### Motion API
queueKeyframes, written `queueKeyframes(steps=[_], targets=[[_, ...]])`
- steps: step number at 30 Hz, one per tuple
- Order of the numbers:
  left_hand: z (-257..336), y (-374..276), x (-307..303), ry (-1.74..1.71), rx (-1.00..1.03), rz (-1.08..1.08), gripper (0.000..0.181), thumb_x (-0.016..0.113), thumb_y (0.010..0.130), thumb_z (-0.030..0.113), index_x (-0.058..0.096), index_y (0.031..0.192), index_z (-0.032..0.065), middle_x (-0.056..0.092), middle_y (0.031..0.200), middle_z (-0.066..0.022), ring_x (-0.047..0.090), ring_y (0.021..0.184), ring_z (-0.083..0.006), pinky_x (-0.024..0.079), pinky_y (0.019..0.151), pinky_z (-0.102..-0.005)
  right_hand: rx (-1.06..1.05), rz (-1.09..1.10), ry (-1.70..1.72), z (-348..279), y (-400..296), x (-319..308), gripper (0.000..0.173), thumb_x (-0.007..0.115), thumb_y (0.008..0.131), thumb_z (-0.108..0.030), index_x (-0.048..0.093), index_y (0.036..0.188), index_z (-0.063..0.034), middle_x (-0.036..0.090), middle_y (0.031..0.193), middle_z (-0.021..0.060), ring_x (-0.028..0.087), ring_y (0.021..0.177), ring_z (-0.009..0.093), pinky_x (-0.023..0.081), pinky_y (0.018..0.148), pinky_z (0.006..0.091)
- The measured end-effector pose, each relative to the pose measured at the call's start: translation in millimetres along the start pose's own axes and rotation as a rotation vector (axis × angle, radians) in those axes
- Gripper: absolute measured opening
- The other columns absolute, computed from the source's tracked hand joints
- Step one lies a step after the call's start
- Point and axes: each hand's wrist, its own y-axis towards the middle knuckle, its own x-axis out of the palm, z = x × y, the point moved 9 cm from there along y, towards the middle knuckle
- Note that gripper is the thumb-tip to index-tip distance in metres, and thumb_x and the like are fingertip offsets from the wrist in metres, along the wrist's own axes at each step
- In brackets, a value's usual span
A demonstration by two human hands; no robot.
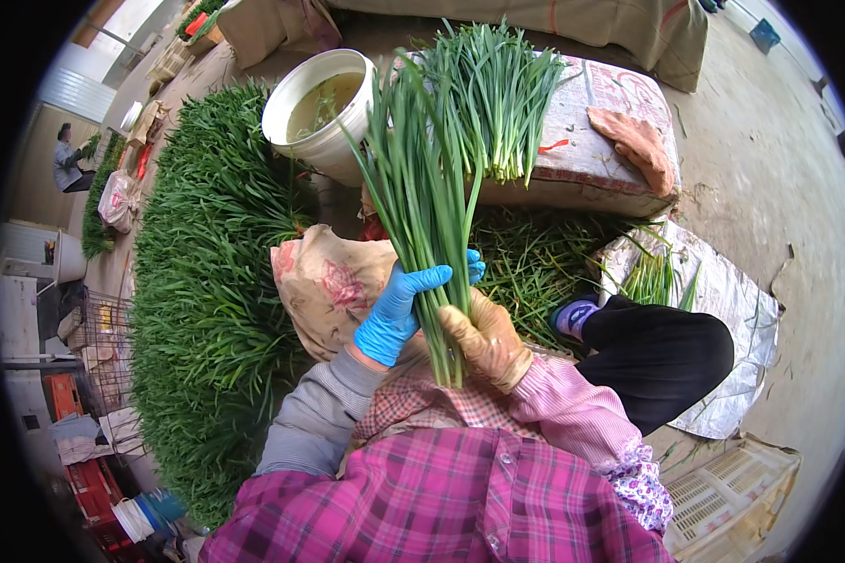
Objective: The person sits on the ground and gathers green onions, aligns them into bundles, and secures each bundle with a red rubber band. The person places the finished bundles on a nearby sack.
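Observation:
My left hand (401, 302), in a blue disposable glove, is wrapped around a bunch of garlic chives (426, 204). Just below it, my right hand (489, 334), in a stained yellowish glove, grips the same bunch near its cut ends. The leaves point away from me, and the pale ends hang over my lap. Beyond the bunch, a loose pile of chives (493, 98) lies on a covered box (598, 91) with printing on it. A flower-printed cloth (341, 285) is spread beside my left forearm.
A white bucket (352, 148) of murky water stands beyond my hands. Massed upright chives (218, 302) fill the left side. Trimmings (535, 267) cover the floor ahead. An orange glove (634, 144) lies on the box. Right are a silvery sheet (732, 324) and a plastic crate (732, 492). Another person (67, 162) sits far left.

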Motion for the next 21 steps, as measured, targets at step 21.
queueKeyframes(steps=[21], targets=[[11.8,-19.1,-2.6,0.032,-0.125,-0.097,0.022,0.064,0.087,0.014,0.056,0.102,0.0012,0.061,0.082,-0.0106,0.063,0.071,-0.0238,0.053,0.081,-0.0432,0.0,-0.285,-0.812,-8.3,-4.9,7.9,0.038,0.046,0.097,-0.039,0.062,0.109,-0.0061,0.064,0.085,0.0238,0.061,0.083,0.041,0.048,0.072,0.0447]])
